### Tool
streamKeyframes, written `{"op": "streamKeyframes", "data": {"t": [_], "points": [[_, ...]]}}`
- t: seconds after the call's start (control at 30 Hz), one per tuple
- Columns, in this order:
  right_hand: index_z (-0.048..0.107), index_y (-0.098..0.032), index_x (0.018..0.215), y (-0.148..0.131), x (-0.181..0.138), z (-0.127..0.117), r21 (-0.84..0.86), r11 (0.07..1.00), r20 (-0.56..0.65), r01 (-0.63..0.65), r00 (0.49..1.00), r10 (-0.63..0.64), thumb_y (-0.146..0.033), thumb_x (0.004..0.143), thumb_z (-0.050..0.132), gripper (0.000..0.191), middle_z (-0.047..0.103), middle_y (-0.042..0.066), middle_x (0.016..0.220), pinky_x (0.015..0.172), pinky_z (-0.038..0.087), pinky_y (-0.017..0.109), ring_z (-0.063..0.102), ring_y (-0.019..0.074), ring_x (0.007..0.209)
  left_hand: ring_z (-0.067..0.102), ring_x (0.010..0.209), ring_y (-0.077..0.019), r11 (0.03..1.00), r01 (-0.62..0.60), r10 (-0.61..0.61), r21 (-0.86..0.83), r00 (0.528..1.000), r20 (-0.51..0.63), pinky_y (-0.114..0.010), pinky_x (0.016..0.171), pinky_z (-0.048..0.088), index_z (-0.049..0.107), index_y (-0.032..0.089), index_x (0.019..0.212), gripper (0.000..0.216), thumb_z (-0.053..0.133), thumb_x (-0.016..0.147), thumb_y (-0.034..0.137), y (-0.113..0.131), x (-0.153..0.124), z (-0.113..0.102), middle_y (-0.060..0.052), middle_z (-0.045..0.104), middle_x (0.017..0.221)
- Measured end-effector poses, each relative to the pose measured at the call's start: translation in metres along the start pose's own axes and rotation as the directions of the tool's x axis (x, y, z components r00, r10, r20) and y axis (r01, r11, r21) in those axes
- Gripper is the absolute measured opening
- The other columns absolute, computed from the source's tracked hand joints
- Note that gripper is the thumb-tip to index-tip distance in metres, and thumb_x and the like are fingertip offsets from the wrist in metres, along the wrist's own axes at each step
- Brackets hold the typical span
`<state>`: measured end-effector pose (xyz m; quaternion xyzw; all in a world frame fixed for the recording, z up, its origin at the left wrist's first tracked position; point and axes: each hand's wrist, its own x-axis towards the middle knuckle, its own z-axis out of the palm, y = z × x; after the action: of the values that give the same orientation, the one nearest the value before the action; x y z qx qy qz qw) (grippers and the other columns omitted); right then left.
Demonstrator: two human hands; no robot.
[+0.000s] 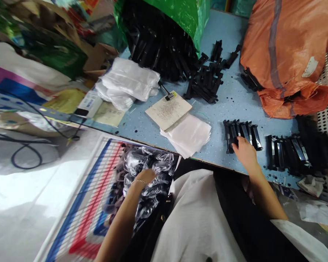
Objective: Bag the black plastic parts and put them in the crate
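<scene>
The right hand [245, 153] is at the row of black parts [244, 130], which lies on the tabletop [224, 103] in front of the person, to the right of the stack of thin bags [192, 136]. The parts lie side by side, and the long axis of each one goes away from the body, with a small slant. The row extends forward from the fingers, and the hand reaches it from the near side, so this hand is clearly the nearer one. Its fingers are bent and touch the near part of the row; I cannot tell whether they grip one piece or only rest there. A second group of black parts [281, 154] lies just to the right.

The left hand [147, 176] is well apart, below the tabletop's edge, over the plastic-wrapped bundles [136, 160] in the striped basket [97, 196]. It is blurred, and I cannot tell if it holds something.

About writing: the white box [90, 103] at the left has dark print, but it is too blurred to read. The orange sack [292, 47] carries a pale label [310, 66], on which no word is legible. I can read no brand anywhere.
</scene>
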<state>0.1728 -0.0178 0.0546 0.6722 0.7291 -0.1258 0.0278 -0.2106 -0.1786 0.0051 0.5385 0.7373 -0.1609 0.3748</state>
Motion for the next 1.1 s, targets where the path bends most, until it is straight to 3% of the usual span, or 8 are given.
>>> {"op": "streamKeyframes", "data": {"t": [0.1,0.2,0.27,0.57,0.7,0.83,1.0,1.1], "points": [[0.064,-0.017,0.118,0.003,0.003,0.009,0.358,0.932,0.002,0.061,0.998,-0.066,-0.032,0.089,0.059,0.033,0.070,0.011,0.101,0.078,0.049,0.037,0.066,0.0249,0.089,0.069,0.080,-0.0161,0.957,-0.229,0.175,-0.179,0.945,-0.276,-0.027,0.077,0.055,0.070,0.016,0.102,0.034,0.042,0.102,0.035,0.061,0.030,-0.016,-0.005,0.072,0.089],[0.064,-0.020,0.116,0.002,0.000,0.021,0.755,0.655,0.099,-0.013,0.991,-0.094,-0.042,0.083,0.063,0.040,0.066,0.002,0.082,0.065,0.048,0.032,0.060,0.0178,0.069,0.067,0.097,-0.0222,0.837,-0.536,0.338,-0.111,0.665,-0.666,-0.034,0.089,0.053,0.071,0.017,0.104,0.021,0.056,0.095,0.030,0.133,0.056,-0.029,-0.011,0.069,0.107],[0.065,-0.020,0.112,0.000,-0.007,0.025,0.892,0.437,0.176,-0.115,0.979,-0.101,-0.046,0.077,0.069,0.043,0.062,-0.001,0.076,0.057,0.044,0.028,0.054,0.0139,0.061,0.064,0.099,-0.0255,0.835,-0.549,0.367,-0.020,0.583,-0.725,-0.040,0.091,0.052,0.071,0.016,0.091,0.011,0.061,0.089,0.021,0.162,0.070,-0.035,-0.014,0.067,0.105],[0.068,-0.020,0.086,-0.018,-0.030,0.030,0.788,-0.290,0.457,-0.543,0.831,-0.317,-0.029,0.072,0.077,0.019,0.059,-0.002,0.068,0.047,0.037,0.021,0.041,0.0076,0.052,0.066,0.068,-0.0147,0.633,-0.539,0.164,-0.556,0.796,-0.583,-0.027,0.065,0.053,0.063,0.018,0.085,0.006,0.058,0.083,0.016,0.133,0.104,-0.049,0.000,0.069,0.074],[0.066,-0.014,0.102,-0.040,-0.028,0.050,0.533,-0.330,0.515,-0.779,0.609,-0.604,-0.030,0.084,0.067,0.024,0.065,0.003,0.082,0.042,0.037,0.017,0.038,0.0055,0.051,0.070,0.101,-0.0195,0.668,-0.689,0.321,-0.279,0.606,-0.728,-0.036,0.094,0.056,0.069,0.016,0.100,0.029,0.048,0.084,0.007,0.127,0.104,-0.049,-0.008,0.074,0.106],[0.063,-0.011,0.109,-0.050,-0.023,0.068,0.408,-0.376,0.490,-0.832,0.547,-0.679,-0.025,0.083,0.068,0.030,0.063,0.001,0.081,0.043,0.040,0.014,0.040,0.0048,0.053,0.059,0.128,-0.0234,0.665,-0.745,0.487,0.042,0.391,-0.781,-0.041,0.110,0.050,0.056,0.013,0.136,0.047,0.044,0.091,0.009,0.124,0.086,-0.047,-0.015,0.061,0.136],[0.064,-0.018,0.090,-0.064,-0.021,0.064,0.603,-0.354,0.479,-0.715,0.680,-0.556,-0.034,0.073,0.078,0.027,0.055,-0.004,0.070,0.043,0.037,0.016,0.039,0.0059,0.051,0.054,0.134,-0.0197,0.434,-0.862,0.701,0.264,0.139,-0.700,-0.035,0.111,0.050,0.030,0.020,0.156,0.062,0.035,0.096,0.004,0.142,0.031,-0.031,-0.014,0.055,0.144],[0.064,-0.021,0.082,-0.073,-0.023,0.050,0.794,-0.272,0.436,-0.543,0.821,-0.367,-0.032,0.069,0.081,0.024,0.057,-0.004,0.069,0.047,0.039,0.019,0.044,0.0082,0.054,0.053,0.134,-0.0207,0.391,-0.902,0.702,0.181,0.165,-0.692,-0.036,0.111,0.050,0.021,0.023,0.159,0.069,0.037,0.094,0.005,0.150,0.005,-0.027,-0.015,0.052,0.143]]}}
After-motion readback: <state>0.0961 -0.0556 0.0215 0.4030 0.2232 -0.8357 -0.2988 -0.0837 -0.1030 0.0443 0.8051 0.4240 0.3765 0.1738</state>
